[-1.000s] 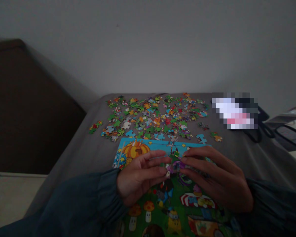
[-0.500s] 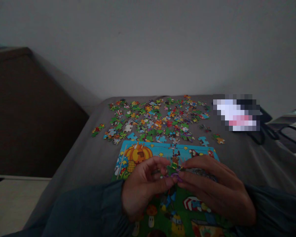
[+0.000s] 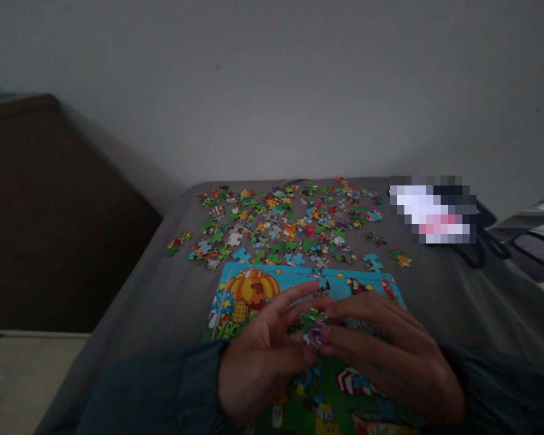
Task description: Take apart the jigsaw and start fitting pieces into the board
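Note:
Between my two hands is a small green and purple jigsaw puzzle piece [image 3: 315, 327], held above the puzzle board. My left hand [image 3: 267, 356] grips its lower left side with the thumb, the other fingers curving behind it. From the right, the fingertips of my right hand [image 3: 394, 347] pinch the same piece. Below both hands lies the colourful puzzle board [image 3: 294, 275], with a pumpkin at its upper left and a blue starry top strip. My hands and sleeves cover much of its middle and lower part.
Many loose puzzle pieces [image 3: 276, 226] are spread on the grey cloth [image 3: 172, 296] beyond the board. At the right sits a blurred-out object [image 3: 433, 211] near dark straps [image 3: 480, 241]. A dark brown panel [image 3: 63, 211] stands at the left, and a pale wall rises behind.
The puzzle piece has been tilted so that more of its printed face shows. My left fingers have stretched out further behind it. The view has shifted slightly.

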`<state>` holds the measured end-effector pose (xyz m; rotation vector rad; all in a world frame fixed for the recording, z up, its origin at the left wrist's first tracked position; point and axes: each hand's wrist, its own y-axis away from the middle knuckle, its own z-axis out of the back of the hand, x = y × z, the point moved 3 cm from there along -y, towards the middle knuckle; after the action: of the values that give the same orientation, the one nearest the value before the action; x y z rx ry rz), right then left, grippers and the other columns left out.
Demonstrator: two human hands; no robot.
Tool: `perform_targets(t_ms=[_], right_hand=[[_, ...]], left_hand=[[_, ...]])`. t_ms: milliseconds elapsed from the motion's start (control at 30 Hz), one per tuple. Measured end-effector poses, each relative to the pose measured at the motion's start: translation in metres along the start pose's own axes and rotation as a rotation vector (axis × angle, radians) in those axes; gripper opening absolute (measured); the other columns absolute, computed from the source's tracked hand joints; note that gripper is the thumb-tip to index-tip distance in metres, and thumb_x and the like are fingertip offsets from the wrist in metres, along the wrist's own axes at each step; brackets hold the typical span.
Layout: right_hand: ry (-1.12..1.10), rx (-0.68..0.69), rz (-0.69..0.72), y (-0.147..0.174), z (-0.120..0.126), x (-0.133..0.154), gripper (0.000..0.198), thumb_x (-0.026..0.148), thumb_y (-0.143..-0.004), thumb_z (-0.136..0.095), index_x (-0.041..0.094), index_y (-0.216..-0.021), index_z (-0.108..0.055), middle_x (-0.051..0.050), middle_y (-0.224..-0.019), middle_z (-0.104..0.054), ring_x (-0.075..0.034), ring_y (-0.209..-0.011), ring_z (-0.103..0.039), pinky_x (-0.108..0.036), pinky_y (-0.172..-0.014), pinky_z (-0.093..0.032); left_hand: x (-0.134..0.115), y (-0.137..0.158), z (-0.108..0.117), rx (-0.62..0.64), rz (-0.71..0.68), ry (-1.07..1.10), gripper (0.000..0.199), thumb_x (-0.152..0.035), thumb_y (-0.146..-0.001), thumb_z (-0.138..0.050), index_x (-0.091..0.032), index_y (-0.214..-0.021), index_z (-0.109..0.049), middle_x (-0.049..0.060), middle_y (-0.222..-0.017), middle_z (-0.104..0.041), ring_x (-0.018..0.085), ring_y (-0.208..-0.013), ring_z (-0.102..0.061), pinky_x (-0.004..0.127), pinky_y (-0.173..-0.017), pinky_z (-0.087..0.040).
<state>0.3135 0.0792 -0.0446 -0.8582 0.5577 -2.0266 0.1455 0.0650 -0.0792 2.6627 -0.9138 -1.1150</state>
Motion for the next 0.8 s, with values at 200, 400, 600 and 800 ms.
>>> perform_targets(t_ms=[200,400,600,800], right_hand=[[0.016,0.004,0.000,0.002,-0.004,-0.004,0.013,0.018,-0.092,-0.064,0.022,-0.100,-0.073,-0.004,-0.101,-0.073,-0.014,-0.086,-0.067,-0.028,-0.072,-0.055],[0.026,0.011,0.010,-0.001,-0.004,-0.005,0.013,0.024,-0.094,-0.063,0.023,-0.101,-0.074,-0.005,-0.102,-0.073,-0.015,-0.087,-0.068,-0.028,-0.073,-0.056],[0.069,0.028,0.035,-0.002,-0.004,-0.003,0.015,0.024,-0.095,-0.061,0.022,-0.101,-0.074,-0.005,-0.103,-0.073,-0.016,-0.090,-0.067,-0.031,-0.074,-0.057],[0.078,0.046,0.047,-0.001,-0.006,-0.004,0.014,0.022,-0.093,-0.062,0.022,-0.100,-0.074,-0.005,-0.101,-0.074,-0.017,-0.089,-0.068,-0.032,-0.073,-0.059]], left_hand=[[-0.004,0.000,-0.005,-0.027,-0.040,0.017,0.040,-0.013,-0.078,-0.077,-0.025,-0.116,-0.069,0.007,-0.130,-0.063,0.019,-0.108,-0.063,0.028,-0.091,-0.047],[-0.003,-0.002,-0.001,-0.065,-0.082,-0.047,0.037,-0.017,-0.079,-0.078,-0.025,-0.114,-0.069,0.007,-0.130,-0.064,0.020,-0.111,-0.063,0.028,-0.090,-0.047],[-0.005,-0.002,0.006,-0.062,-0.147,-0.250,0.039,-0.024,-0.085,-0.073,-0.028,-0.123,-0.065,0.007,-0.137,-0.061,0.024,-0.125,-0.056,0.032,-0.099,-0.044],[-0.011,0.001,0.002,-0.076,-0.229,-0.467,0.036,-0.022,-0.089,-0.066,-0.029,-0.124,-0.064,0.003,-0.139,-0.060,0.024,-0.134,-0.049,0.034,-0.110,-0.037]])
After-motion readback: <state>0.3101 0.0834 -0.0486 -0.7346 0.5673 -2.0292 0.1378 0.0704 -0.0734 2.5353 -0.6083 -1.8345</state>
